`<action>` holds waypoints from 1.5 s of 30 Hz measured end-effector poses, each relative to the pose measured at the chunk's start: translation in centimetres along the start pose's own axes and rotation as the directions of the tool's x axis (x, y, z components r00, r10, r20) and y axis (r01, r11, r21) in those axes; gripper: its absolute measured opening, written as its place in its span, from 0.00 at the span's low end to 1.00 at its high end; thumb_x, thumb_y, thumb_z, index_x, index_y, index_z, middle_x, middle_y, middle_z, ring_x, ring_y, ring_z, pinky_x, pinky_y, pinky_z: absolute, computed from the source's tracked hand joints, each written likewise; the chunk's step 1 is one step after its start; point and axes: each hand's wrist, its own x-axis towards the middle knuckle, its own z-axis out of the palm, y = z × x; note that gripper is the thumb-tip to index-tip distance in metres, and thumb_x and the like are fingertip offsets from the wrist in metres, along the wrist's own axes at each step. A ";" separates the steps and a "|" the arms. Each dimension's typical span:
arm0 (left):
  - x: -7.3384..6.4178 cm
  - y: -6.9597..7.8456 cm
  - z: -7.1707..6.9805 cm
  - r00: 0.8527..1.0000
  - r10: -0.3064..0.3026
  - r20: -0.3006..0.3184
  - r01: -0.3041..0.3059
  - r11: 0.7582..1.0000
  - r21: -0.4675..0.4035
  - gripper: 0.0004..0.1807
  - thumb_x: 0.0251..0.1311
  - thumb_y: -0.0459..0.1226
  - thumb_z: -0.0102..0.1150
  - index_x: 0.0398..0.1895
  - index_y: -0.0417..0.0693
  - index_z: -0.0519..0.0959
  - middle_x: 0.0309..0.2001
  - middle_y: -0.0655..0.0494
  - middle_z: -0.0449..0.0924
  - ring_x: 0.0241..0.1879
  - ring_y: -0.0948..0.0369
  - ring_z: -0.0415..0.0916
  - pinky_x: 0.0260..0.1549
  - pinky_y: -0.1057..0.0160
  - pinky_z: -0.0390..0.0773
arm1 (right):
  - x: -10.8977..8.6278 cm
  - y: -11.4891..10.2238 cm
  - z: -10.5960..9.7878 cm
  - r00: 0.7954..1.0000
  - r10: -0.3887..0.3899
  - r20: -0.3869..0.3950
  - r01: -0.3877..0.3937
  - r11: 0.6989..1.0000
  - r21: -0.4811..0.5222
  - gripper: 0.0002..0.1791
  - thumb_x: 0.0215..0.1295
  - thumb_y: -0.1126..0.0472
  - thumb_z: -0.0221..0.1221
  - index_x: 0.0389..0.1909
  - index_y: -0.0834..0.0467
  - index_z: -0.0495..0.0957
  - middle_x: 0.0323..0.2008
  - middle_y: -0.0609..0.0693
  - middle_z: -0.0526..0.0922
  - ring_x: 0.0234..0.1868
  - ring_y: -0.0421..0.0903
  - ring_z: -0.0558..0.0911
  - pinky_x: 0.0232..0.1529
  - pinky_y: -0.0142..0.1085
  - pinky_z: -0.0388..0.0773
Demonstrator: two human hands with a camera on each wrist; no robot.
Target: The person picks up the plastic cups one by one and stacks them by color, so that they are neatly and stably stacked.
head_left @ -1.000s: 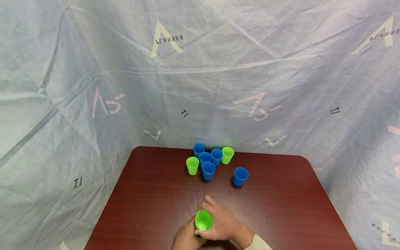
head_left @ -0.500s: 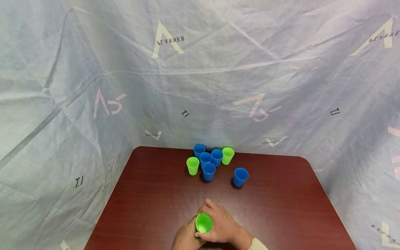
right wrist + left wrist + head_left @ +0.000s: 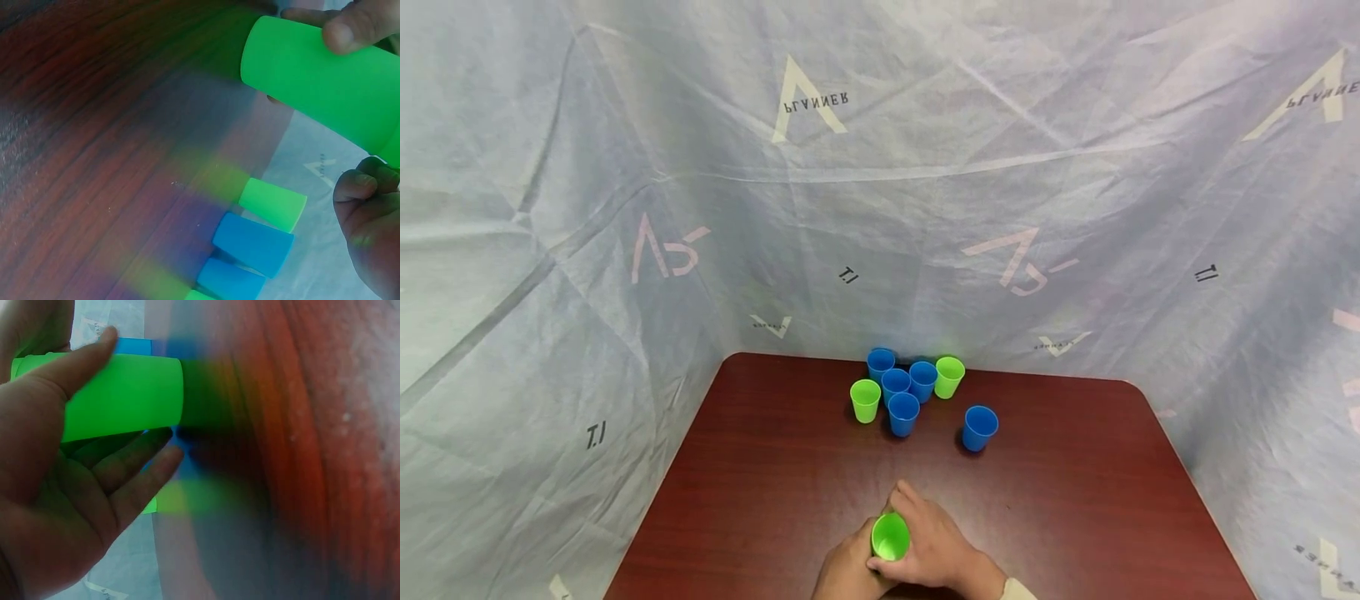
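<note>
Both hands are at a bright green plastic cup (image 3: 891, 537) near the front of the table, its mouth facing up. My left hand (image 3: 852, 565) grips its side; in the left wrist view the thumb (image 3: 87, 362) lies across the near wall and the fingers (image 3: 140, 481) spread on the other side. Around the upper part is my right hand (image 3: 934, 542), its thumb at the near side of the rim. In the right wrist view, curled right fingers (image 3: 362, 187) sit close to the rim of the green cup (image 3: 312, 81). The cup's base shows uncovered in both wrist views.
Toward the back of the brown table (image 3: 760, 467) stand several upright blue cups (image 3: 903, 415), with a green cup (image 3: 866, 402) on their left and another green cup (image 3: 950, 378) on their right. A lone blue cup (image 3: 980, 428) stands farther right. Grey printed cloth (image 3: 887, 208) hangs behind.
The hands and the held green cup stay almost in place, showing slightly lower in the head view. The head view itself has shifted a little; the standing cups keep their arrangement.
</note>
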 end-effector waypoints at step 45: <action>0.3 0.8 -2.0 0.991 -0.116 0.071 0.126 0.981 -0.147 0.40 0.50 0.70 0.73 0.63 0.62 0.81 0.50 0.63 0.89 0.44 0.66 0.86 0.39 0.60 0.83 | 1.2 1.7 0.0 0.994 0.070 -0.084 -0.075 0.996 -0.056 0.13 0.78 0.52 0.59 0.58 0.47 0.74 0.48 0.40 0.74 0.47 0.39 0.77 0.46 0.36 0.81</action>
